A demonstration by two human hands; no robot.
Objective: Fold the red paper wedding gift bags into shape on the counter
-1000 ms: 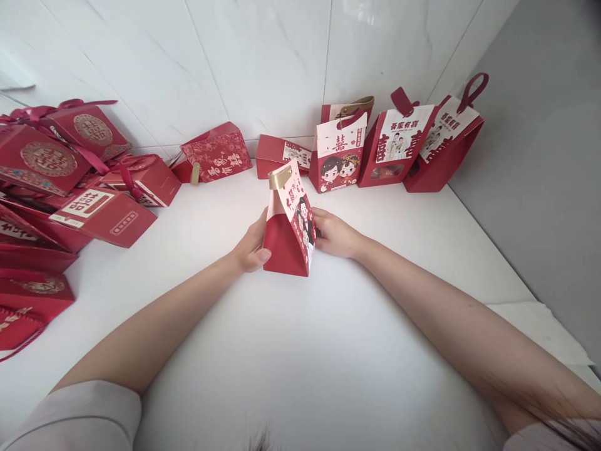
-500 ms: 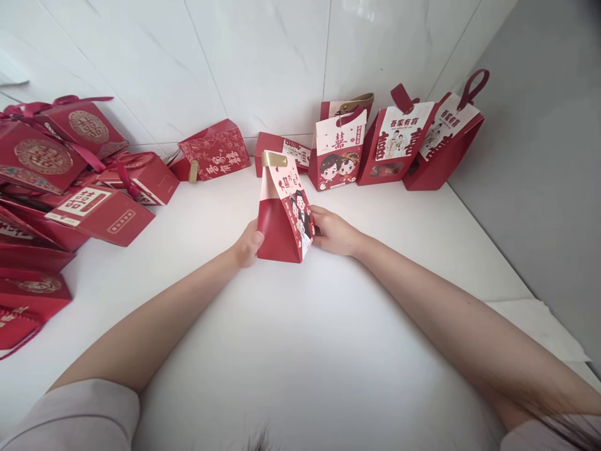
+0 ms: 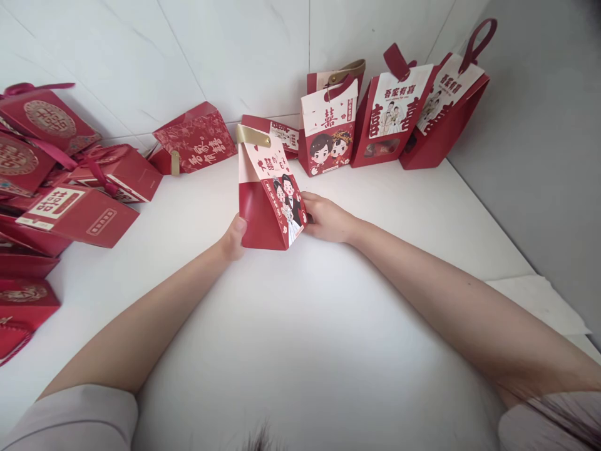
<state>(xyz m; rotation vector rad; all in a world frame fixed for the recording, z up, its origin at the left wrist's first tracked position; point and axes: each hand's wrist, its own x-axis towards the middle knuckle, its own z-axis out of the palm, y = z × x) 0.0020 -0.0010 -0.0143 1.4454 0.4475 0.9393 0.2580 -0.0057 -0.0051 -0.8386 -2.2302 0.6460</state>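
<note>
A red and pale pink wedding gift box [image 3: 263, 200] with a printed bride and groom and a gold strap at its top stands upright between my hands. My left hand [image 3: 233, 239] grips its left side, thumb on the red side panel and the other fingers hidden behind. At its right edge my right hand [image 3: 328, 217] is closed on the box, fingertips partly hidden. Just behind it, a box with two cartoon faces [image 3: 330, 134] stands upright, and a red box [image 3: 286, 136] lies on its side, partly covered by the held one.
Two red boxes with ribbon loops, one nearer [image 3: 394, 116] and one by the grey wall [image 3: 446, 116], stand at the back right. A patterned red box [image 3: 201, 141] lies at the back. Several red boxes [image 3: 89, 216] pile up at left. White paper [image 3: 539, 304] lies at right.
The view has shifted, so the boxes along the wall appear higher and mostly further left. Both hands keep hold of the gift box, which shows slightly more of its printed front.
</note>
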